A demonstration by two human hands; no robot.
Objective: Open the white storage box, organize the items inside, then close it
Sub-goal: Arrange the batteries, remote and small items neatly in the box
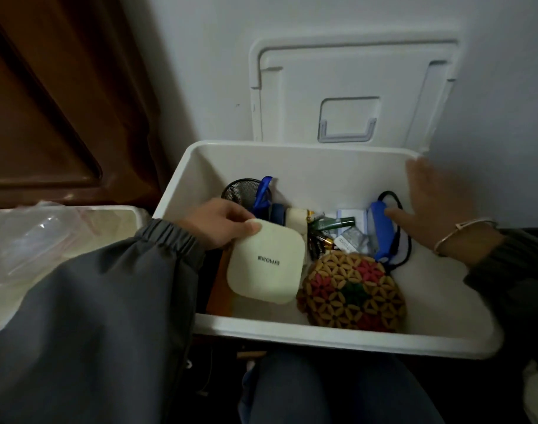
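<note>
Pinching a smooth cream rounded-square case (266, 264) by its corner, the left hand (221, 223) sits inside the open white plastic storage box (322, 335) — right hand (436, 203) spread flat near the box's right wall.

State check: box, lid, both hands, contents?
storage box: open.
lid: up, standing against the wall.
left hand: grips cream square case, tilted.
right hand: open, fingers spread, above blue device; blurred.
mesh cup: upright, far-left corner.
batteries: loose, lying flat.
</note>
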